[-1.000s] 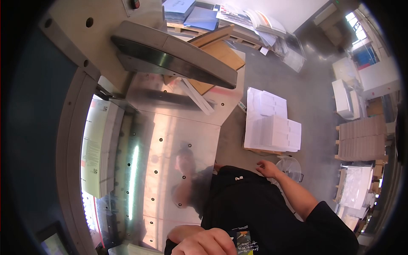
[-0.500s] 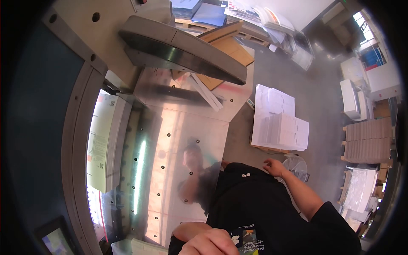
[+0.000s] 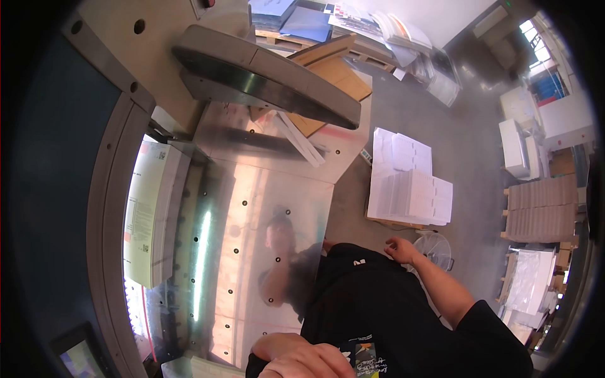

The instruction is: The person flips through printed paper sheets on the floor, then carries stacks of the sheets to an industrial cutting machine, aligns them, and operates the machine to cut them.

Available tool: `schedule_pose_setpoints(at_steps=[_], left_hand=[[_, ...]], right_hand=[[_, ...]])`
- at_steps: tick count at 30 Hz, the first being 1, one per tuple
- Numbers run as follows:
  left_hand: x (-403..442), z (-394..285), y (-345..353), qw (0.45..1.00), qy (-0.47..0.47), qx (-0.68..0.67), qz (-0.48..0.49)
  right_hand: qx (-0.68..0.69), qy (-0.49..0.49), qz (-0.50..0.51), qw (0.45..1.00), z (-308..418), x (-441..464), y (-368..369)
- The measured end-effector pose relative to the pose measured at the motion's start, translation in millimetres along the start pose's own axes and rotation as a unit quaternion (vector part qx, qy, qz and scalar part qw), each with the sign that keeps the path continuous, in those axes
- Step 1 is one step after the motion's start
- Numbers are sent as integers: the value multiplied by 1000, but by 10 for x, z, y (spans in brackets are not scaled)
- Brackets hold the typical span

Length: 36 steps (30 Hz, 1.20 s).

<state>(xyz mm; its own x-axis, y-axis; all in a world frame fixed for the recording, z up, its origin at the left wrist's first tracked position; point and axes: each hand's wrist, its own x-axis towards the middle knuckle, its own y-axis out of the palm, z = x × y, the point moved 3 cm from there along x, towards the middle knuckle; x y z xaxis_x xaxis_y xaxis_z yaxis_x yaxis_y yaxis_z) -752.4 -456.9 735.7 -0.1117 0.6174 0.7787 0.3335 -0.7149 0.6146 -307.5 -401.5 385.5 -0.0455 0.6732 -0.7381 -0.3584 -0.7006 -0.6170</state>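
My left hand (image 3: 305, 363) is at the bottom edge, close to the camera and in front of my black shirt (image 3: 378, 302). Its fingers are curled closed; whatever they hold, if anything, is hidden. At my other side hangs my right hand (image 3: 401, 250), loosely bent with fingers apart and nothing visible in it. Left of my body lies a shiny metal machine table (image 3: 252, 214) dotted with small dark holes, reflecting a person. Inside the machine, a tall stack of printed sheets (image 3: 148, 214) stands at the table's left side.
A grey metal arm (image 3: 271, 79) juts over the table's far end, near brown cardboard (image 3: 337, 75) and white strips (image 3: 299, 138). Stacked white paper (image 3: 409, 183) sits on a pallet, with a fan (image 3: 433, 249) beside it. Loaded pallets (image 3: 542, 211) line the right. A screen (image 3: 82, 359) is lower left.
The whole view has shifted slightly to the left. Both hands keep nearly the same place and shape; the stacks and the table have not moved.
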Motion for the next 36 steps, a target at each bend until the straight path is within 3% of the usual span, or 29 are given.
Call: schedule_pose_setpoints(at_steps=[4, 5, 6, 10, 21, 36], left_hand=[[-132, 79, -161, 986, 34, -61, -150], [-214, 92, -74, 945, -11, 10, -326], [-302, 156, -280, 921, -11, -48, -386], [-759, 373, -1031, 855, -51, -170, -487], [-976, 435, -1214, 858, -51, -223, -459], [-1017, 481, -1193, 823, -91, -160, -537]], right_hand=[[-9, -21, -17, 1000, -38, 40, 31], [-16, -26, -15, 999, -45, 50, 46], [-14, -25, -11, 1000, -55, 50, 57], [-27, -31, -6, 999, -18, 53, 76], [-26, -30, -12, 999, -26, 106, 17], [-13, -29, 4, 999, -54, 95, 62]])
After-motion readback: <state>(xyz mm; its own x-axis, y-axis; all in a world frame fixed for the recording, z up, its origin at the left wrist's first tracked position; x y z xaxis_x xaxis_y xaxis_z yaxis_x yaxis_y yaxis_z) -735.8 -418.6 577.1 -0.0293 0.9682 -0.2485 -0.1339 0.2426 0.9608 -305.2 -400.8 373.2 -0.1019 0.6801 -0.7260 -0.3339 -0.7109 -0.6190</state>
